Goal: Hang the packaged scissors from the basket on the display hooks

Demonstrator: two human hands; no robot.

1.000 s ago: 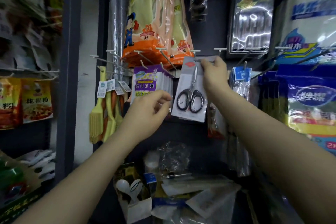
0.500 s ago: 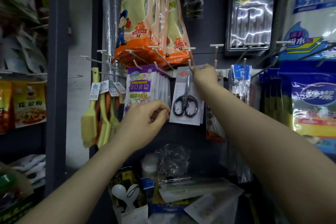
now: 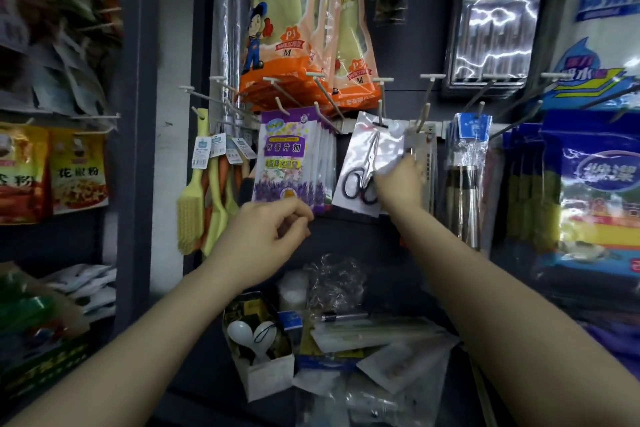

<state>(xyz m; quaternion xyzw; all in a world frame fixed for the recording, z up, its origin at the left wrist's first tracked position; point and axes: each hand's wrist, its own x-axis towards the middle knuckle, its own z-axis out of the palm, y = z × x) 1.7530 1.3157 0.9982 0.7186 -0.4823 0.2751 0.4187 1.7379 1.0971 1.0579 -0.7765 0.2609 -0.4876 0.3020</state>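
Packaged scissors (image 3: 367, 163): on display hook (image 3: 381, 114), right hand (image 3: 398, 180) gripping its edge. Left hand (image 3: 270, 236): loosely curled, empty.

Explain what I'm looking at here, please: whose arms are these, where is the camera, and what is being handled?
The picture comes from one camera worn on a person's head, looking forward and down, so both bare arms reach into view from below. It faces a shop display wall with hooks. The right hand touches a scissors pack hanging from a hook; whether it grips it is unclear because of blur. The left hand is loosely curled just below the purple packets and appears to hold nothing. Yellow brushes hang further left. Below is a shelf of loose packets.
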